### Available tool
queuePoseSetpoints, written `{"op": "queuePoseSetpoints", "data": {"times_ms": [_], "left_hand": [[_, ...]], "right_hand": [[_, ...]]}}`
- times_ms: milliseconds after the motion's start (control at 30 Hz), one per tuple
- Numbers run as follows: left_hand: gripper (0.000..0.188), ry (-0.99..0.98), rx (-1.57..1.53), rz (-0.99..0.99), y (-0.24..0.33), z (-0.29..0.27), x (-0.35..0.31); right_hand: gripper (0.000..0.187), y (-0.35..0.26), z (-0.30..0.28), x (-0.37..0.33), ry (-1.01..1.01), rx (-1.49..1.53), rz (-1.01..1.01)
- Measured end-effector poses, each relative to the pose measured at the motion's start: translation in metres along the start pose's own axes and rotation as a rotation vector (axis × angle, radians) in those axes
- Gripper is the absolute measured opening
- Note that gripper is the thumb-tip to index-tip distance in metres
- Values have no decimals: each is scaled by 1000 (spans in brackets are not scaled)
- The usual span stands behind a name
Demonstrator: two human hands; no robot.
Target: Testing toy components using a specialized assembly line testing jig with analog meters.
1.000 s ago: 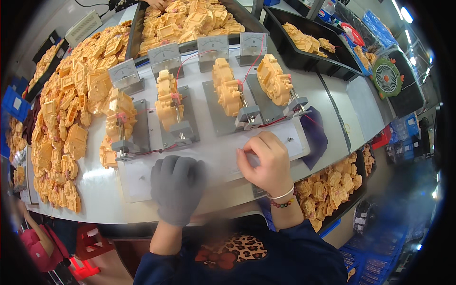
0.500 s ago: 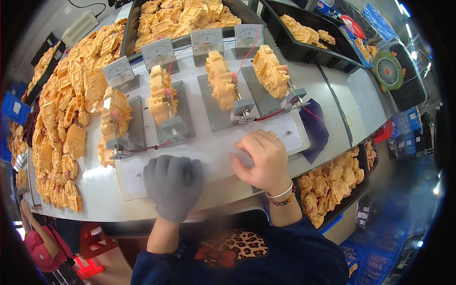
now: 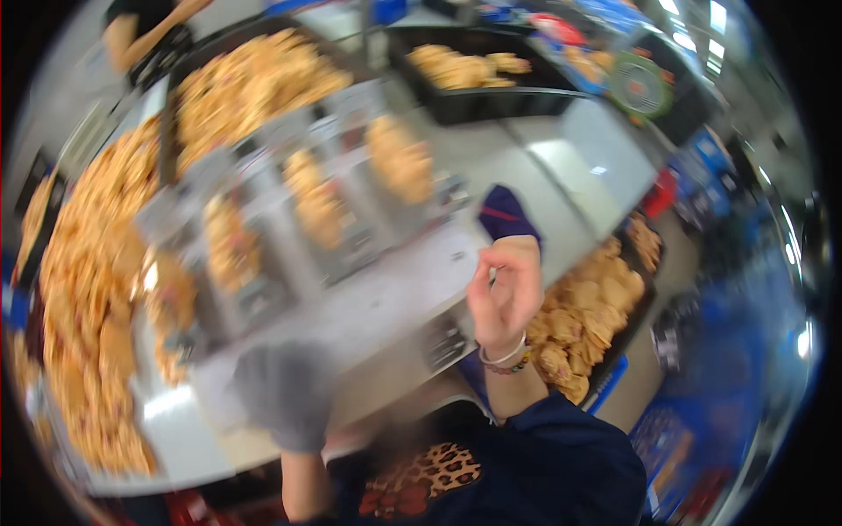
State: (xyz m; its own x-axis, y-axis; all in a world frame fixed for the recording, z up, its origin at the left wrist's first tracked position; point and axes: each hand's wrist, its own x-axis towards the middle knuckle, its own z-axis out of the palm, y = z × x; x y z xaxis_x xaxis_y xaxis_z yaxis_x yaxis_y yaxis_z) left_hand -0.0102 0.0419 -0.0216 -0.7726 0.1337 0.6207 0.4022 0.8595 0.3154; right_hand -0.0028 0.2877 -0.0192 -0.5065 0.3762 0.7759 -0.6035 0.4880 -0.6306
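My left hand [image 3: 285, 394], in a grey glove, is over the left part of the white board [image 3: 377, 302] at the bench's near edge. Its fingers are smeared by motion. My bare right hand [image 3: 509, 294] is raised at the board's right end, fingers curled in toward the thumb; whatever they may hold cannot be made out. Just beyond it lies a dark purple cloth [image 3: 507, 209], partly covered by the hand, with a red line across it. Behind the board stands a row of grey fixtures, each bearing a yellow plastic housing [image 3: 316, 200]. Blurred meters [image 3: 358, 105] stand behind them.
Yellow housings are heaped [image 3: 83, 289] along the left. Behind stand a full black bin [image 3: 168, 131] and a sparsely filled black tray [image 3: 491, 105]. Another filled bin [image 3: 618, 342] is below right. A green fan [image 3: 640, 85] stands far right; another person's arm [image 3: 162, 31] shows at top left.
The view has swung, so the bench appears shifted left and tilted. My right hand has turned and curled its fingers, now beside the purple cloth. My left hand has blurred.
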Motion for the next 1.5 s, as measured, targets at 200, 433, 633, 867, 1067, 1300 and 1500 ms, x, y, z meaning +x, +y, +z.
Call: {"op": "queuePoseSetpoints", "data": {"times_ms": [200, 433, 633, 867, 1067, 1300, 1500], "left_hand": [[12, -21, 27, -33, -6, 1, -14], [17, 37, 46, 137, 4, -7, 4], [14, -12, 67, -5, -7, 2, -7], [14, 55, -19, 58, -3, 1, -2], [14, 34, -30, 32, -5, -2, -2], [10, 14, -25, 16, 1, -5, 2], [10, 22, -15, 36, -1, -5, 0]], "right_hand": [[54, 59, -82, 21, -173, -861, 219], [36, 68, -87, 9, -562, -907, 325], [23, 77, -60, 11, -479, -898, 224], [22, 83, -72, 29, -619, -917, 218], [23, 78, -60, 27, -652, -963, 231], [21, 78, -65, 31, -655, -959, 202], [24, 74, -64, 30, -653, -911, 267]]}}
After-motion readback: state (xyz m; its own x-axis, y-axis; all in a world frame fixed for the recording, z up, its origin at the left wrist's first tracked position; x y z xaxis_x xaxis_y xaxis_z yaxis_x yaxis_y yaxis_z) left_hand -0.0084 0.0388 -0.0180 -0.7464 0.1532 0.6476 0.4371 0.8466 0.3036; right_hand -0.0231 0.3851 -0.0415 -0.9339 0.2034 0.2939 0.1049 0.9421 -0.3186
